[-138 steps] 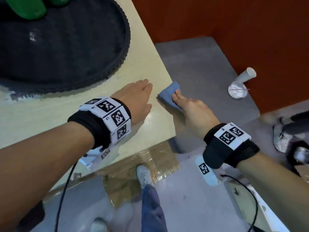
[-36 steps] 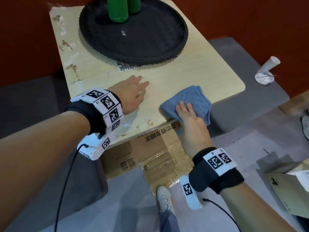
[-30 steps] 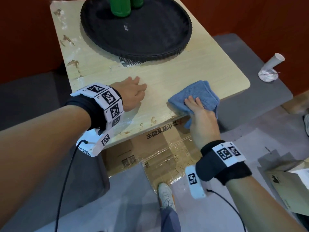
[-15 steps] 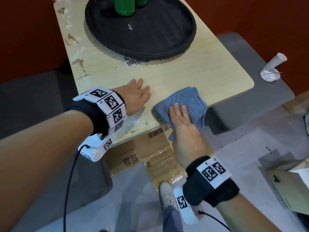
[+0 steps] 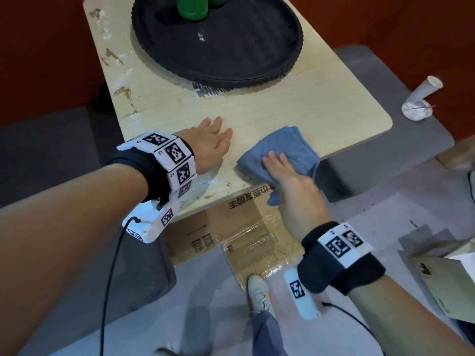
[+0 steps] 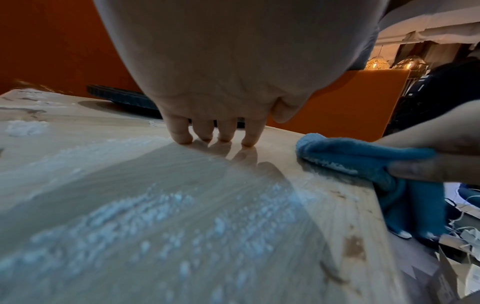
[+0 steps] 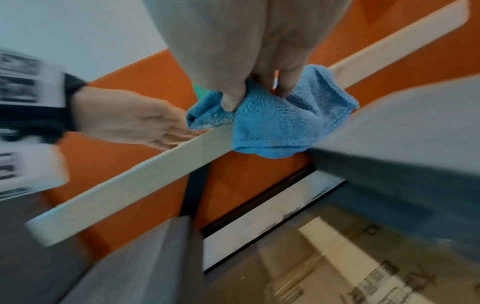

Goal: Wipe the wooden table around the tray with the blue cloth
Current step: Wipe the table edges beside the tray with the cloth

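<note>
Cloth [image 5: 288,150] sits bunched under the right hand [image 5: 290,186] at the table's [image 5: 334,104] near edge, thumb pinching it; sweep left with flat pressure toward the crumbs, while the left hand [image 5: 208,147] braces, flat and holding nothing.

Head view evenly lit, fairly sharp; soft sheen seen on counter [image 5: 295,106]. Wide-angle bending noted at edges. Left wrist view dimmer, near foreground blurred, finger shadows cast nearward. Right wrist view smeared by motion blur.

Bare forearms; black wristbands [image 5: 341,268] with white fiducial-tag blocks [image 5: 169,156], white wrist cameras [image 5: 302,294] beneath, black cables [image 5: 109,283]; blue trousers [image 5: 264,332], white shoe [image 5: 259,291].
</note>
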{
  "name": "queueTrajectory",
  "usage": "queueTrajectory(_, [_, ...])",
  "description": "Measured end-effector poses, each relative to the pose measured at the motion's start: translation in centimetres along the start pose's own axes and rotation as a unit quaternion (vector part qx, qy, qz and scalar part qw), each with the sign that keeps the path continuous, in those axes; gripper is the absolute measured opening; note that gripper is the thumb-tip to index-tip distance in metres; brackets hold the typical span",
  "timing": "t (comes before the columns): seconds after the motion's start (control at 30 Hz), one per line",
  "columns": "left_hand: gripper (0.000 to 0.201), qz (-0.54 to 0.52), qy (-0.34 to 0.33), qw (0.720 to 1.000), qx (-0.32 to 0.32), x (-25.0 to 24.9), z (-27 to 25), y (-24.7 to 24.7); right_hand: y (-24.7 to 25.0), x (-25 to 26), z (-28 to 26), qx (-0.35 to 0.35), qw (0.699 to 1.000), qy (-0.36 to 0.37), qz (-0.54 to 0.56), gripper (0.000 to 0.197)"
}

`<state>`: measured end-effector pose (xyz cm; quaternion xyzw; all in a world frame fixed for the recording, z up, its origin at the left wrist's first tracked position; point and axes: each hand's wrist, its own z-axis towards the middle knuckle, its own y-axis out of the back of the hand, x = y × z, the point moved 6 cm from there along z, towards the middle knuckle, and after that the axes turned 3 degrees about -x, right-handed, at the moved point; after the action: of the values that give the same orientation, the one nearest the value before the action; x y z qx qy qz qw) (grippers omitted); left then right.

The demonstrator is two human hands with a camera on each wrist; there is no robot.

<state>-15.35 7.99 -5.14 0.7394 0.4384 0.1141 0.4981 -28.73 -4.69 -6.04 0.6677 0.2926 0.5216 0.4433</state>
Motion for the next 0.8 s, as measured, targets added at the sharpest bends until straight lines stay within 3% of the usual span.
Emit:
queueTrajectory(0.1, [0.051, -0.002, -0.003, 1.0, -0.003, 0.0, 0.0, -0.1, -0.2, 0.1, 0.4, -0.039, 0.998, -0.042, -0.038, 0.082])
queueTrajectory(0.2, [0.051, -0.006, -0.004, 1.0, -0.009, 0.1, -0.1, -0.3, -2.4, 3.0, -0.8, -0.014, 0.997, -0.006, -0.072, 0.078])
queueTrajectory(0.27, [0.051, -0.01, -0.003, 1.0, -0.008, 0.0, 0.1, -0.2, -2.0, 3.1, -1.0, 0.012, 0.998, 0.016, -0.055, 0.078])
queueTrajectory(0.4, [0.051, -0.007, -0.007, 1.0, -0.011, 0.2, 0.1, 0.0, -0.8, 1.6, 0.4, -0.038, 0.997, -0.04, -0.048, 0.076])
queueTrajectory(0.57, [0.051, -0.007, -0.014, 1.0, -0.007, 0.3, 0.2, -0.3, -0.9, 1.7, -0.3, -0.009, 0.999, -0.028, -0.035, 0.083])
queueTrajectory(0.7, [0.051, -0.006, -0.014, 1.0, -0.011, 0.3, 0.1, -0.1, 0.2, 1.0, 0.6, -0.068, 0.994, -0.072, -0.034, 0.077])
queueTrajectory(0.8, [0.051, -0.005, -0.014, 1.0, -0.014, 0.2, 0.0, -0.2, -2.2, 3.2, -0.3, -0.027, 0.998, -0.036, -0.052, 0.078])
